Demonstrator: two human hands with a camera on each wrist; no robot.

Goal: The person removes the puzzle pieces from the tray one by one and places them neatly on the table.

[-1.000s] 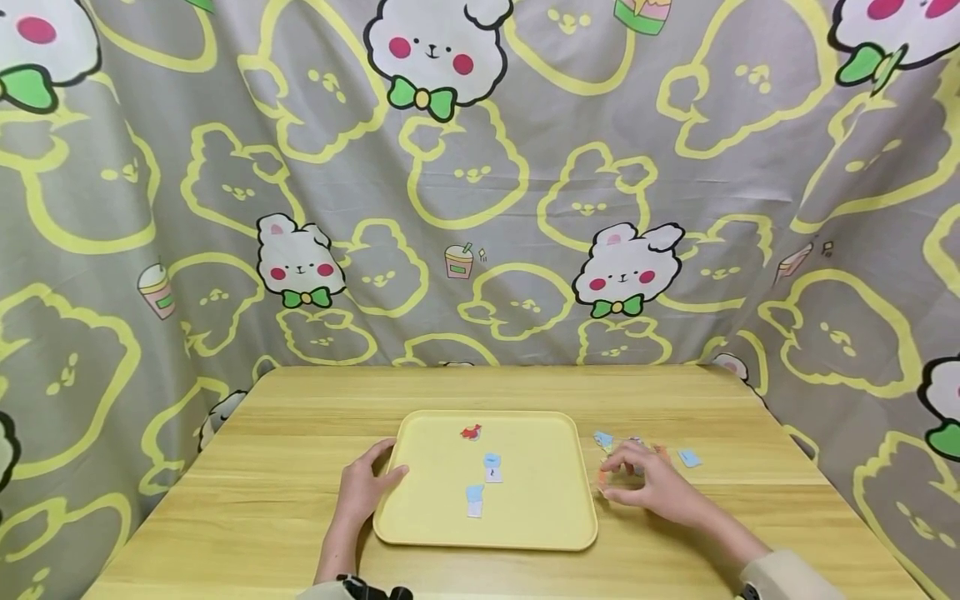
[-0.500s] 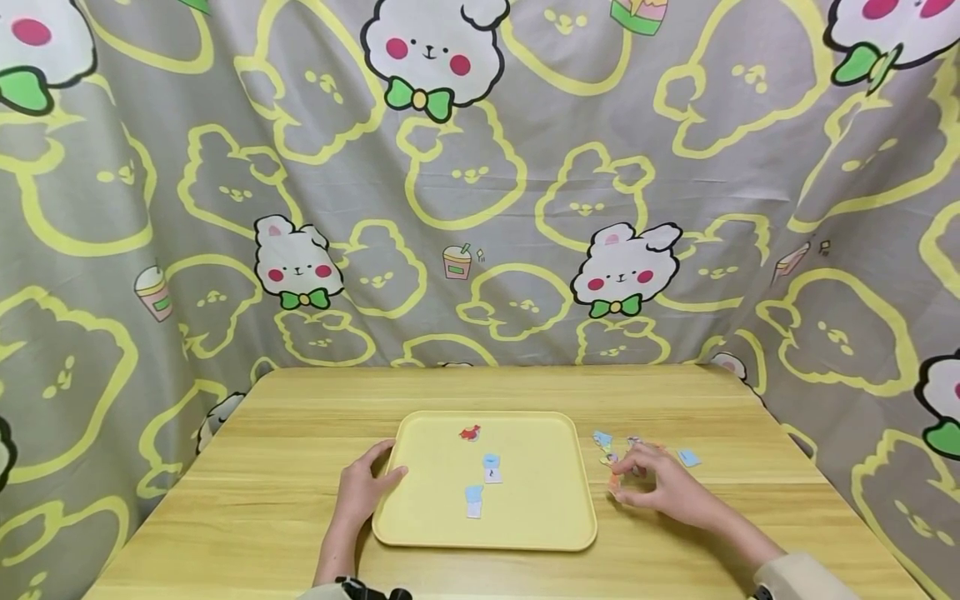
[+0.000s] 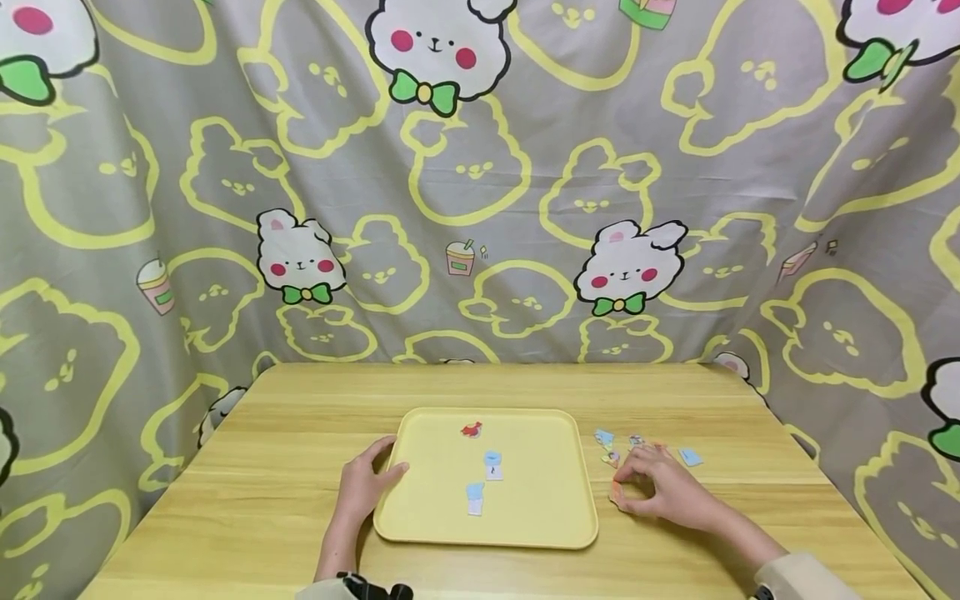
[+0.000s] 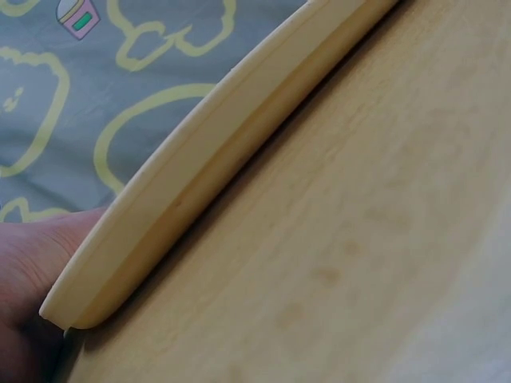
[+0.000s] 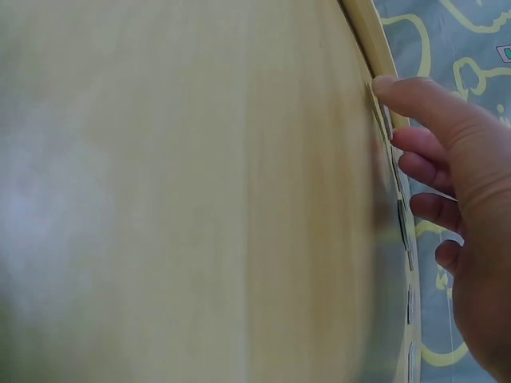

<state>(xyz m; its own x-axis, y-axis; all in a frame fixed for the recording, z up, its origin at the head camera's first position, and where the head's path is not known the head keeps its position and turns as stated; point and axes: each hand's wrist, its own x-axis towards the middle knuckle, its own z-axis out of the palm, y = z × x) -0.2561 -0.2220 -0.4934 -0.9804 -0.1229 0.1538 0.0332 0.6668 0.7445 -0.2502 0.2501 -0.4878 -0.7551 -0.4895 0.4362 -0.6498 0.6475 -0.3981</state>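
A yellow tray (image 3: 540, 517) lies on the table, and my left hand (image 3: 365, 483) grips its left side, thumb over the rim. In the left wrist view the tray's edge (image 4: 207, 152) runs up diagonally past part of that hand (image 4: 32, 279). Right of the tray, my right hand (image 3: 663, 487) pinches a small flat orange piece (image 3: 617, 490) between thumb and fingertips, low at the tabletop. The right wrist view shows the hand (image 5: 487, 191) at thin flat pieces seen edge-on. On the tray lie a red piece (image 3: 471, 429) and blue-and-white pieces (image 3: 492, 465), (image 3: 475, 498).
Beyond the right hand lie more small flat pieces: a light-blue one (image 3: 604, 437), a multicoloured one (image 3: 611, 458), and a blue one (image 3: 690, 457). Others are partly behind the fingers. A patterned curtain (image 3: 480, 292) hangs around the wooden table (image 3: 247, 492).
My right hand has moved a little to the right, away from the tray, and the orange piece has shifted with it. The left hand and the tray have stayed in place.
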